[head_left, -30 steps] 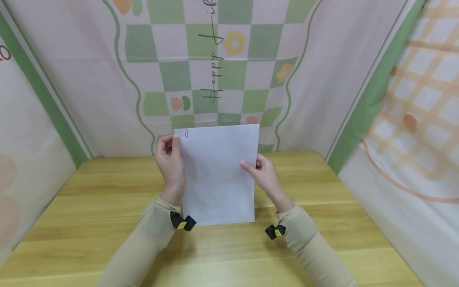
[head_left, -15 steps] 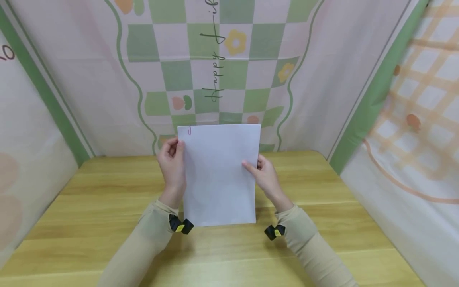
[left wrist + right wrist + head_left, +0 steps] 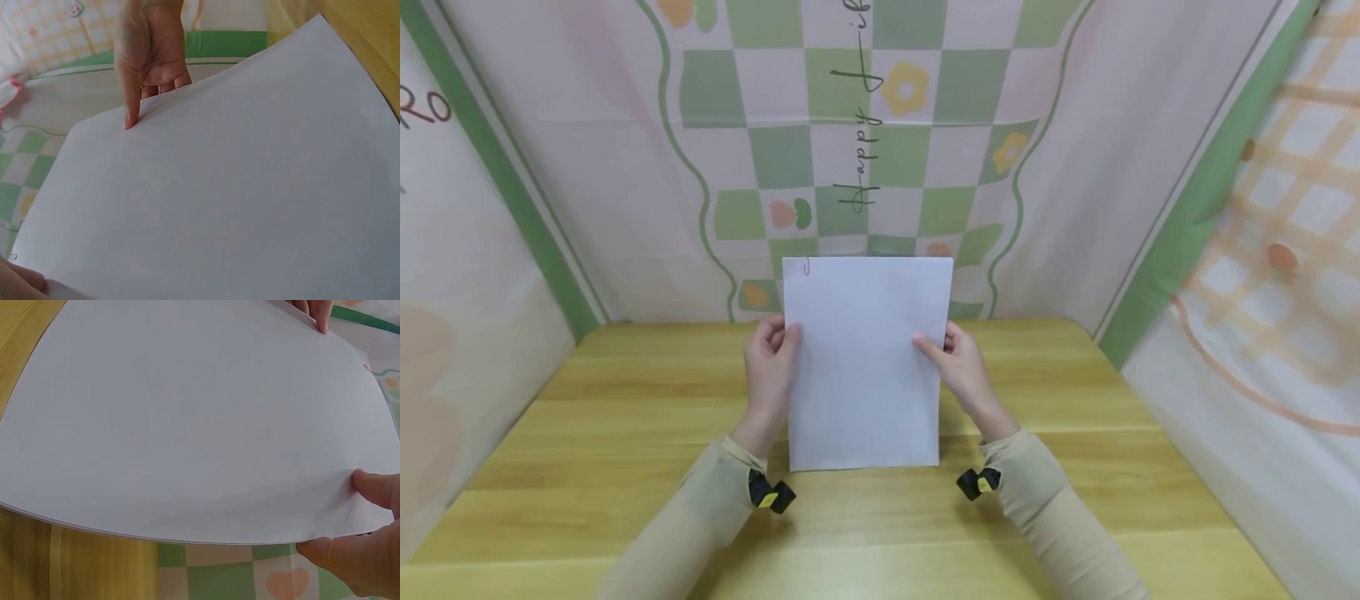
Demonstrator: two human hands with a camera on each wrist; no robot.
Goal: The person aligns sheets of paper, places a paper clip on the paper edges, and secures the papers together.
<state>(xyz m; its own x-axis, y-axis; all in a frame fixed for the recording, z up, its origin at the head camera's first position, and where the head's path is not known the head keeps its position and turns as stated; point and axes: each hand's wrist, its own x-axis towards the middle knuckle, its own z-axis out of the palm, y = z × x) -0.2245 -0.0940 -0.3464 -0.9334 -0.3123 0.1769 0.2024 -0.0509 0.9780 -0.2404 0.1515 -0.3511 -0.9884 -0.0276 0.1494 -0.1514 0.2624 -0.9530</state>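
Observation:
White paper sheets point(image 3: 867, 375), with a thin layered edge in the right wrist view, stand upright between my two hands over the table. A small pink paper clip point(image 3: 807, 266) sits on their top edge near the left corner. My left hand point(image 3: 770, 367) pinches the left side, thumb in front and fingers behind. On the opposite side my right hand point(image 3: 964, 367) pinches the edge a little above mid-height, its thumb point(image 3: 369, 486) pressing the front face. The fingers behind the paper are partly hidden.
A wood-grain table point(image 3: 625, 400) spreads under both arms. Behind it hangs a green and white checked cloth point(image 3: 895, 158), and an orange-checked cloth point(image 3: 1292, 250) hangs at the right. Each wrist carries a small black camera.
My left hand has slid down the left edge of the paper, away from the clip. The sheets have straightened slightly; my right hand keeps its grip.

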